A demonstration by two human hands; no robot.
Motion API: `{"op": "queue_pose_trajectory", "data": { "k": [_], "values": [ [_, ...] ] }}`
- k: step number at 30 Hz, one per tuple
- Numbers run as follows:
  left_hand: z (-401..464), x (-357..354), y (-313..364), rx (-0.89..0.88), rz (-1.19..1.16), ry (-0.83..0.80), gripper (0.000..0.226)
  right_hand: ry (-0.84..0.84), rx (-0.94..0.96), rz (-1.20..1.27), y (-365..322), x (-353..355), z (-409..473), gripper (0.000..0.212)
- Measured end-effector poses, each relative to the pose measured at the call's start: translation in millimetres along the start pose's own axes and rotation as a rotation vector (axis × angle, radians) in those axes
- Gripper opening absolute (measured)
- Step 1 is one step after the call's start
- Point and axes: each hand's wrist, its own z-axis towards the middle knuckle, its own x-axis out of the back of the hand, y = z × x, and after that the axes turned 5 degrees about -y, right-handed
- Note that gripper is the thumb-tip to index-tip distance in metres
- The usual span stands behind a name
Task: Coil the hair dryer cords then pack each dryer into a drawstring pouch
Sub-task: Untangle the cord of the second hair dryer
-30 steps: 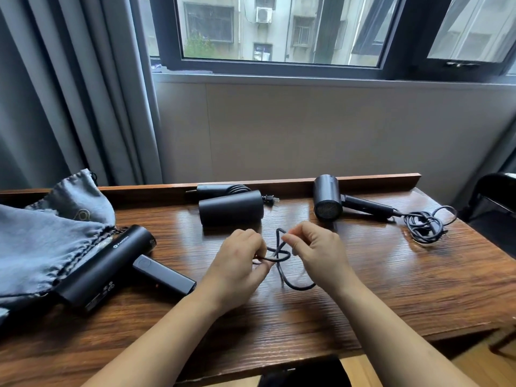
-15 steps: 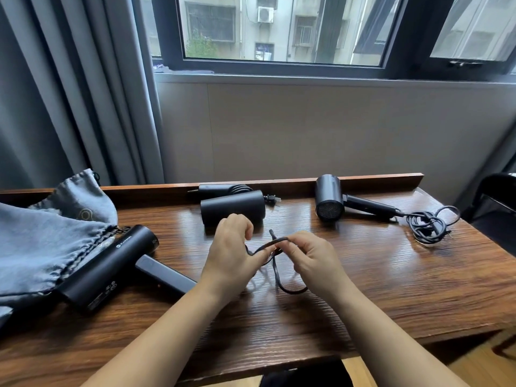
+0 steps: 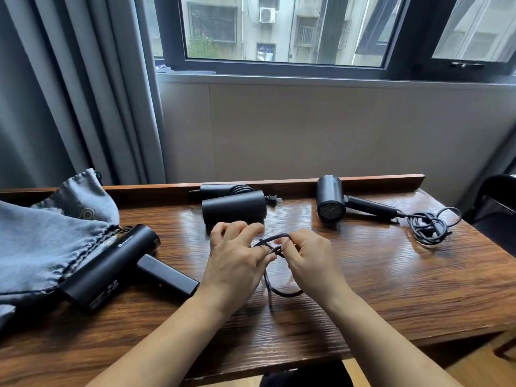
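Three black hair dryers lie on the wooden table [image 3: 391, 289]. The left dryer [image 3: 111, 263] rests with its barrel against grey drawstring pouches [image 3: 47, 241]. Its thin black cord [image 3: 275, 287] runs to the middle of the table. My left hand [image 3: 237, 261] and my right hand [image 3: 310, 258] both pinch a small loop of this cord between them, just above the table. The middle dryer [image 3: 234, 209] lies at the back with its cord wound on the handle. The right dryer [image 3: 332, 199] has a loose cord bundle [image 3: 430, 224] beside it.
A raised wooden lip [image 3: 363, 180] runs along the table's back edge under the window. Grey curtains [image 3: 69, 93] hang at the left. A dark chair [image 3: 497, 202] stands off the table's right end.
Both hands have lifted the cord loop slightly and drawn closer together. My left fingers have spread over the loop, which is now smaller and tighter.
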Motion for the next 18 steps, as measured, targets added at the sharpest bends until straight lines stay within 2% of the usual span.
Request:
{"op": "queue_pose_trajectory", "data": {
  "k": [2, 5, 8, 12, 15, 18],
  "values": [
    [-2.0, 0.4, -3.4, 0.052, -0.135, 0.036, 0.027, 0.023, -0.012, -0.035, 6.8, 3.4, 1.6, 0.031],
    [-6.6, 6.7, -12.6, 0.182, -0.451, 0.1, 0.025, 0.071, -0.105, -0.027, 20.2, 11.3, 5.9, 0.038],
    [-10.5, 13.2, -18.6, 0.228, -0.619, 0.019, 0.024, 0.102, -0.182, 0.001, 25.8, 15.4, 9.6, 0.034],
    [-12.2, 16.1, -18.9, 0.283, -0.431, -0.108, 0.036, 0.141, -0.09, -0.03, 16.4, 11.5, 6.9, 0.026],
    [-4.7, 21.6, -9.3, 0.25, -0.266, -0.097, 0.043, 0.163, 0.02, -0.052, 5.6, 7.0, 5.6, 0.016],
    [2.5, 21.2, -0.9, 0.18, -0.11, -0.077, 0.045, 0.141, 0.087, -0.065, -1.3, 5.6, 3.9, 0.015]
  ]
}}
